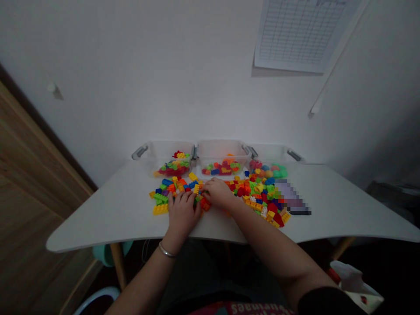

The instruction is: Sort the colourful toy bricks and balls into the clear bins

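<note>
A heap of small coloured building bricks is spread over the middle of a white table. My left hand lies on the table at the heap's near left side, fingers stretched forward over the bricks. My right hand rests just right of it, fingers curled down onto bricks. A red brick lies between the two hands. Whether either hand grips a brick is hidden.
Three clear plastic bins stand in a row at the table's back edge: left bin, middle bin and right bin, each holding coloured pieces. A blurred flat object lies right of the heap. A printed sheet hangs on the wall.
</note>
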Demonstrator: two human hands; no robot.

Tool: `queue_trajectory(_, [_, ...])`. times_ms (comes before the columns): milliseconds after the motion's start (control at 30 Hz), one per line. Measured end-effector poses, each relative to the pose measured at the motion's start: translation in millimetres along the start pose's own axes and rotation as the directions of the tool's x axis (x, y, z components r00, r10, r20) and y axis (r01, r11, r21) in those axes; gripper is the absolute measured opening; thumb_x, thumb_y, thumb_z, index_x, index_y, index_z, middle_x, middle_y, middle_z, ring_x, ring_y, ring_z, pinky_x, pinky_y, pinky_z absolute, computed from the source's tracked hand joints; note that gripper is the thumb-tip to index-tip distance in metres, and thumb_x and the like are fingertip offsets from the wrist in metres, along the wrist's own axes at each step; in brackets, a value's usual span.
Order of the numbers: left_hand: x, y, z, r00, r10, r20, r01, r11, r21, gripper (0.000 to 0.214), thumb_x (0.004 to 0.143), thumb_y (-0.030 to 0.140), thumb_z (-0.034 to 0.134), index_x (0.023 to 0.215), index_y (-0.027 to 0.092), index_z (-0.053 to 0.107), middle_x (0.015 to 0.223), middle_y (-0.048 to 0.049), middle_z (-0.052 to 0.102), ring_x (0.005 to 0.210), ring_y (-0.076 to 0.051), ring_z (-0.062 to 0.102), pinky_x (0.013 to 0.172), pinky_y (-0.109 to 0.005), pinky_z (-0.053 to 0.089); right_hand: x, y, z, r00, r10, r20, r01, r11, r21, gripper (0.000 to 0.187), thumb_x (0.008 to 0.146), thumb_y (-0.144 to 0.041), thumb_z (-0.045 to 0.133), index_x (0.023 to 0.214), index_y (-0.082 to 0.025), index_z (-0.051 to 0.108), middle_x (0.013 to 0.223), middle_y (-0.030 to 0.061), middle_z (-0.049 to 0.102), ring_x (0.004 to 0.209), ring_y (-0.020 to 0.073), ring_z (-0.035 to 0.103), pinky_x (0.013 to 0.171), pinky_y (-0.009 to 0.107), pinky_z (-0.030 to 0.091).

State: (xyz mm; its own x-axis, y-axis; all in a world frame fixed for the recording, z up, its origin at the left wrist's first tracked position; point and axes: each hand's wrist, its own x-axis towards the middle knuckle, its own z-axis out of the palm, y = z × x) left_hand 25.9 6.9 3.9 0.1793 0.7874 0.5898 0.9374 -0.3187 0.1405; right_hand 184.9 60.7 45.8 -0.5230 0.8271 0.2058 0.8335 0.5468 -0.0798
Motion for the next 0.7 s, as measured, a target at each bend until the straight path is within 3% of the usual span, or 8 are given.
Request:
queue_trajectory(133, [0,0,-0.2,1.0,-0.007,-0.007,0.007,1.0,0.008,0.03,0.086,0.033,0.05,0.107,0.019,0.067,0.114,-0.0107,0.069,0.109,-0.032,0.058,0.11,-0.062,0.021,-1,3,5,0.999,0.011,-0.05,-0.014,0.998,-0.062,0.024,0.09,-0.024,0.052,0.101,-0.02,0.073,0.104,0.0069,0.072,0.1,0.0212,0.056,0.09,0.032,0.04])
queue_trajectory(267, [0,0,0.7,1.0,-0.005,-0.016,0.005,1.0,0.004,0.031,0.085,0.032,0.05,0.107,0.019,0.067,0.114,-0.0113,0.068,0.108,-0.032,0.058,0.11,-0.061,0.022,4,-1,7,0.994,0.06,-0.088,-0.065,0.996,-0.054,0.026,0.09,-0.021,0.05,0.102,-0.022,0.073,0.104,0.0067,0.072,0.099,0.0212,0.055,0.089,0.032,0.039])
queue_trajectory(533, [-1,0,1.6,1.0,-0.005,-0.019,0.005,1.0,-0.001,0.03,0.085,0.032,0.051,0.107,0.019,0.067,0.114,-0.0112,0.069,0.11,-0.032,0.058,0.109,-0.061,0.022,10,-3,6,0.999,0.046,0.013,-0.045,0.996,-0.079,0.027,0.091,-0.019,0.05,0.102,-0.024,0.073,0.105,0.0073,0.07,0.098,0.0216,0.055,0.084,0.032,0.04])
queue_trajectory(700, [0,0,1.7,1.0,-0.011,-0.015,0.01,1.0,-0.007,0.032,0.084,0.032,0.051,0.108,0.018,0.067,0.115,-0.0126,0.068,0.11,-0.033,0.058,0.109,-0.062,0.023,10,1,6,0.999,0.036,0.015,-0.034,0.992,-0.122,0.028,0.093,-0.02,0.047,0.106,-0.022,0.071,0.104,0.009,0.071,0.1,0.0227,0.056,0.084,0.033,0.039])
